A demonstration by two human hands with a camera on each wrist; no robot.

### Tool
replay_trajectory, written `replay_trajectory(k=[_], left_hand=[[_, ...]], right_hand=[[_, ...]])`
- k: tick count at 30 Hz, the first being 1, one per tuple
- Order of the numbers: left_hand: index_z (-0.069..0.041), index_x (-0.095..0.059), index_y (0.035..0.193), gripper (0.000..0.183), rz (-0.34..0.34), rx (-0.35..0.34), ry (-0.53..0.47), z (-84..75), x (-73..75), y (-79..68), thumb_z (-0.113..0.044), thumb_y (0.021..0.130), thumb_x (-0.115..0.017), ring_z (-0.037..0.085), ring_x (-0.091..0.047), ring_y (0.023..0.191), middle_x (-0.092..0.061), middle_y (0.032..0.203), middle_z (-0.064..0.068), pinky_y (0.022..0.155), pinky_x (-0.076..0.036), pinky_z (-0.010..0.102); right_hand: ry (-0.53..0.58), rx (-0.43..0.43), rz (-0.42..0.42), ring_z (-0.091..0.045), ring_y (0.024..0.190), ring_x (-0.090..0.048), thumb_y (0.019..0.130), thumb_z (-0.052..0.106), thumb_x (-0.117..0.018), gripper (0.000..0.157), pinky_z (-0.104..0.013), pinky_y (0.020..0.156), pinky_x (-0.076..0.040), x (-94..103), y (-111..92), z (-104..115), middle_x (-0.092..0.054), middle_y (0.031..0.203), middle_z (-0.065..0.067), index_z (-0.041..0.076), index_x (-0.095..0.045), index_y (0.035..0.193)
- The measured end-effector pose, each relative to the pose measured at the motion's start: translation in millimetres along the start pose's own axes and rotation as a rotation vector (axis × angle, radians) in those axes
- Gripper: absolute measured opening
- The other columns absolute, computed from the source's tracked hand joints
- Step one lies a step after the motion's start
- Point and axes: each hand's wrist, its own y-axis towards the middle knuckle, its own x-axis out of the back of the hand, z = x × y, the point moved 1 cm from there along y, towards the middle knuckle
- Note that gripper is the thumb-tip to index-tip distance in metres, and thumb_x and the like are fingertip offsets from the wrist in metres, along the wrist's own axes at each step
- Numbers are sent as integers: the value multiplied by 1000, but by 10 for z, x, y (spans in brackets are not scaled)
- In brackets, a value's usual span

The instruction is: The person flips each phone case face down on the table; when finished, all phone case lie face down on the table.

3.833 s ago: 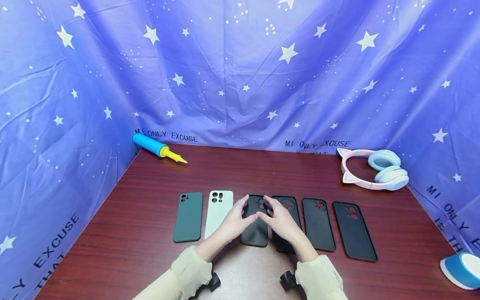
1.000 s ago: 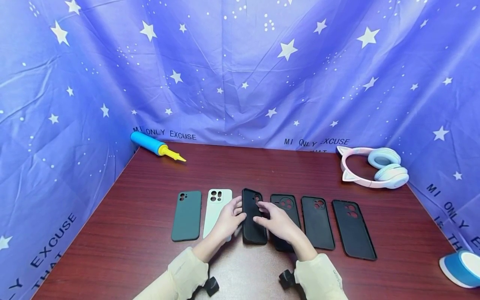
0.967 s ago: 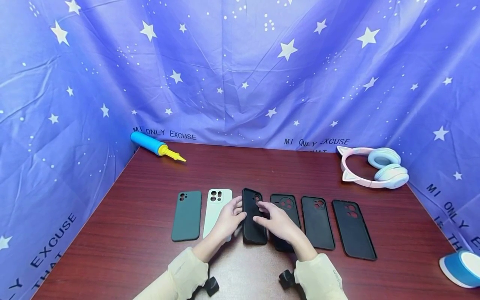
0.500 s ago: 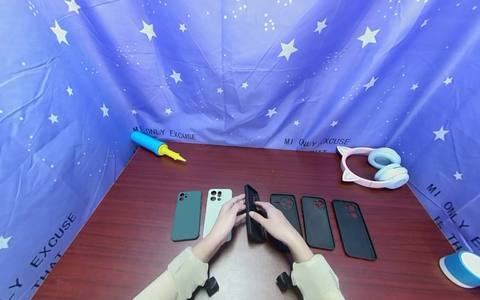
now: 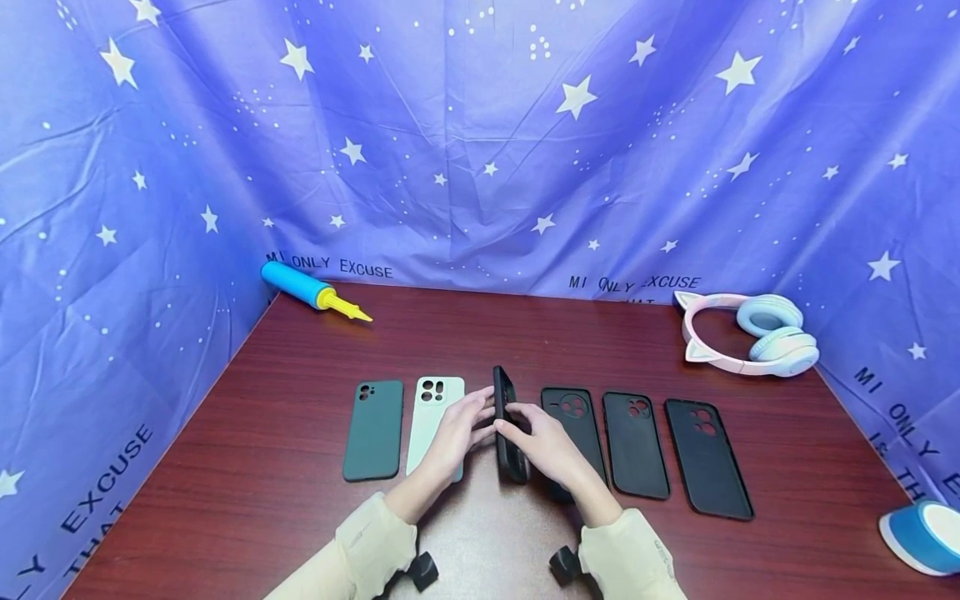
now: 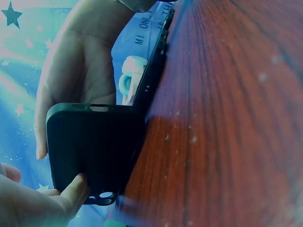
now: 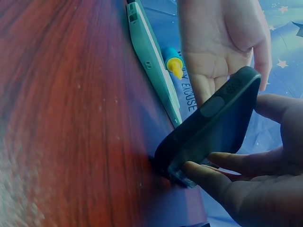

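A black phone case is tipped up on its long edge on the table, tilted almost upright between both hands. My right hand holds it from the right, thumb at the raised upper edge and fingers inside the case. On the other side is my left hand, fairly straight fingers reaching to the case's back; in the left wrist view one fingertip rests near the camera cutouts. A light green phone case lies partly under my left forearm. Another black phone case lies beside my right hand, partly covered by it.
Two more black phone cases lie at the right of the row, and a dark green phone case at its left end. A blue and yellow hand pump, cat-ear headphones and a blue-white round object stand farther out.
The black phone case has gone from lying flat to tilted nearly upright, its left edge rising to the right. My right hand has moved slightly left; the left fingers have straightened behind the case.
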Motion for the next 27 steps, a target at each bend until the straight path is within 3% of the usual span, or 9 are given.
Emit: replay_trajectory(k=[8,14,19,27], left_hand=[[13,-36,142,48,-16,17,-1,11,-3,10,-14,102,-30,42,-46,132,-39,145,34,105,-48,37],[13,-37,141,47,-35,30,34,-1,-16,10,-12,102,-33,40,-49,130,-42,144,32,103,-49,38],[12,-39,141,46,-51,60,92,-6,-25,10,-10,100,-39,32,-53,126,-46,142,30,103,-49,40],[11,-40,141,49,-29,14,201,27,-16,-4,-9,98,-46,39,-52,127,-48,140,31,105,-47,45]], right_hand=[[73,-32,-1,-31,123,-57,95,33,-59,48,-52,103,-44,-6,0,3,-62,131,-16,3,-57,132],[210,-27,17,-24,111,-65,96,26,-60,45,-44,95,-52,-9,4,13,-65,125,-16,2,-55,134],[294,-10,40,-27,116,-63,96,21,-59,47,-42,97,-52,12,5,22,-63,127,-19,0,-51,137],[434,1,113,-33,124,-57,98,14,-53,49,-37,97,-53,72,34,-24,-56,135,-26,-2,-41,143]])
